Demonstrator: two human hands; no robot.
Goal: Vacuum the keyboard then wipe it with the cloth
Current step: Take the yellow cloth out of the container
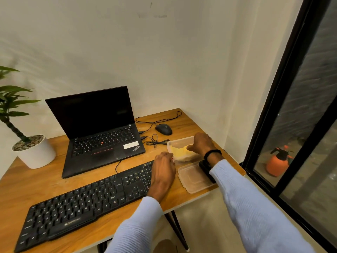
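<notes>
Black Zebronics keyboard (pixel 87 203) lies diagonally across the near part of the wooden desk (pixel 45 183). The left hand (pixel 164 170) is over the keyboard's right end, its fingers curled downward at the near edge of a clear plastic container (pixel 179 141); whether they grip anything cannot be told. Just right of the keyboard lies a clear lid (pixel 193 178), and beside it a black device (pixel 205 168), mostly hidden by the right forearm. Beyond the keyboard's right end, the right hand (pixel 200 145) reaches into the container, fingers and thumb closed on the yellow cloth (pixel 179 152). Farther behind the keyboard: open ThinkPad laptop (pixel 98 128), wired mouse (pixel 163 129), potted plant (pixel 34 154).
</notes>
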